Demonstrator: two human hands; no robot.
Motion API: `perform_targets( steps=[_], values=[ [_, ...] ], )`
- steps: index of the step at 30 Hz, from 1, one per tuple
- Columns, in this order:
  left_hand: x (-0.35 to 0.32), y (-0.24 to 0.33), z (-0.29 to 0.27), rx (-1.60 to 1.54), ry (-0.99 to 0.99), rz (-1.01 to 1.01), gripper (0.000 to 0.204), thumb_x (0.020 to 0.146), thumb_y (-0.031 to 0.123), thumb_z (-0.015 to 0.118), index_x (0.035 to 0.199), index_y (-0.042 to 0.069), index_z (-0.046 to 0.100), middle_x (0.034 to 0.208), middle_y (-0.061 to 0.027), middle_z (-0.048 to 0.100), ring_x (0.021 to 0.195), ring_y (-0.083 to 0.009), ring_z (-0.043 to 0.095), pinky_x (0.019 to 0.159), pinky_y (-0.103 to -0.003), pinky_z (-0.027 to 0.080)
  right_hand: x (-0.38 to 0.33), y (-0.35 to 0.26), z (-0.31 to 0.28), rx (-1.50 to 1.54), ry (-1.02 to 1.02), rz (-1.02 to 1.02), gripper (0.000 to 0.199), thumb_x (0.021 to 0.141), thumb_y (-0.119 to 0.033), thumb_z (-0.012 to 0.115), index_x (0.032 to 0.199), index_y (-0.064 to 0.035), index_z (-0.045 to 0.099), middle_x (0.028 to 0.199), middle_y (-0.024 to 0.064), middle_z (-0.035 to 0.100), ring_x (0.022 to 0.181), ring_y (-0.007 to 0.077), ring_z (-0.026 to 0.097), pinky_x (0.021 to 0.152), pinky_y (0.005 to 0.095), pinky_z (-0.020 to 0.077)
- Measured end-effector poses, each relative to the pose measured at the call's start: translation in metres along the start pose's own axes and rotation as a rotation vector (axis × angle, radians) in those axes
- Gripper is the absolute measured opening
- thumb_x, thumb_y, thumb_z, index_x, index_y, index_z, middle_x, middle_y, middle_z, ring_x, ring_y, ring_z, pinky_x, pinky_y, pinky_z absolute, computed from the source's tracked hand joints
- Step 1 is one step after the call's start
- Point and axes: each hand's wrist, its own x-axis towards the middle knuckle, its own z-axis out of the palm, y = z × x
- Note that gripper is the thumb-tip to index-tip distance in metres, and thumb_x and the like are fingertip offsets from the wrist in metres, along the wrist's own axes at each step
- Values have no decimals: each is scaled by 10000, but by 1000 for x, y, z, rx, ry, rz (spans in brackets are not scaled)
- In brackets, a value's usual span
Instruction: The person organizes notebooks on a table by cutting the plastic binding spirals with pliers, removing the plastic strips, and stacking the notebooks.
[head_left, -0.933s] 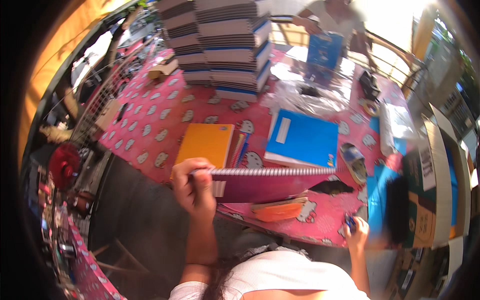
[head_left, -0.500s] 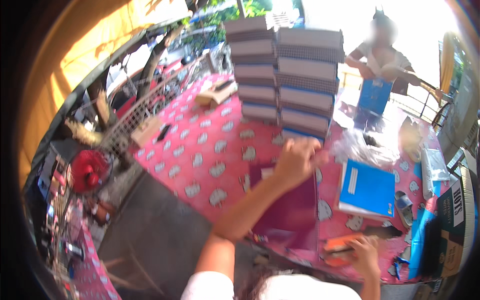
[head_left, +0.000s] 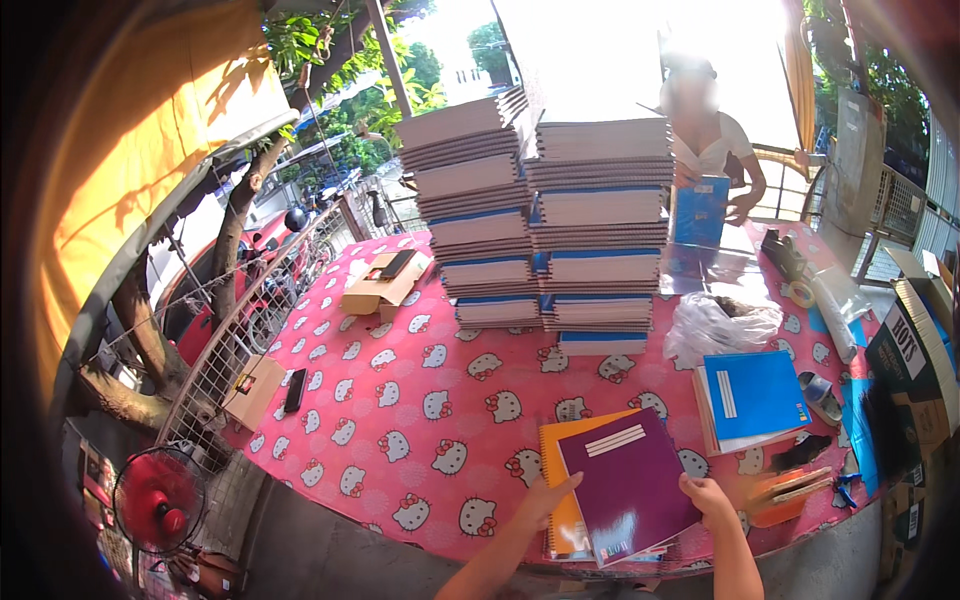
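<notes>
Near the surface's (head_left: 400, 420) six o'clock edge, a purple notebook (head_left: 630, 485) is lying on an orange notebook (head_left: 560, 470). Both hands are gripping it: the left hand (head_left: 545, 497) is curling around its nine o'clock edge, the right hand (head_left: 708, 496) its three o'clock edge. At two o'clock, a blue notebook (head_left: 755, 395) is sitting near.
</notes>
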Motion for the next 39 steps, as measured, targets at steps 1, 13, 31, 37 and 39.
perform_targets(
  steps=[1, 13, 31, 37, 39],
  values=[
    [-4, 10, 7, -209, -86, -81, 571, 813, 322, 750, 1200, -39, 534, 1066, -154, 642, 951, -189, 635, 806, -350, 531, -1, -12, 5, 112, -99, 155, 679, 838, -469, 691, 1174, 108, 569, 1033, 167, 650, 884, 199, 626, 735, 336, 494],
    [22, 43, 17, -148, -375, -369, 483, 848, 286, 711, 1199, -9, 556, 1099, -108, 651, 934, -219, 659, 818, -344, 549, -2, 25, 29, 74, -265, -143, 644, 753, -353, 800, 1205, 24, 537, 1102, 103, 622, 1027, 183, 578, 900, 320, 459],
    [32, -12, 53, 355, -908, 363, 607, 650, 194, 863, 1172, 42, 592, 1108, -80, 643, 996, -181, 619, 858, -349, 507, -229, -5, 41, 200, 664, -720, 906, 661, -82, 848, 1356, -24, 268, 1271, 130, 484, 1151, 231, 521, 977, 382, 428],
    [-28, 56, 133, -1, -1161, 538, 702, 623, 242, 890, 1208, 24, 570, 1149, -86, 630, 1099, -199, 572, 943, -382, 469, -224, 89, 55, 59, 845, -740, 932, 674, -219, 866, 1383, -16, 296, 1242, 111, 532, 1118, 233, 560, 969, 370, 461],
    [-12, 28, 117, 69, -1113, 506, 800, 602, 245, 903, 1264, 14, 517, 1205, -94, 597, 1110, -209, 562, 967, -396, 457, -214, 106, 63, 129, 888, -752, 911, 678, -280, 869, 1362, 0, 338, 1207, 114, 568, 1105, 233, 576, 956, 371, 470]
  ],
)
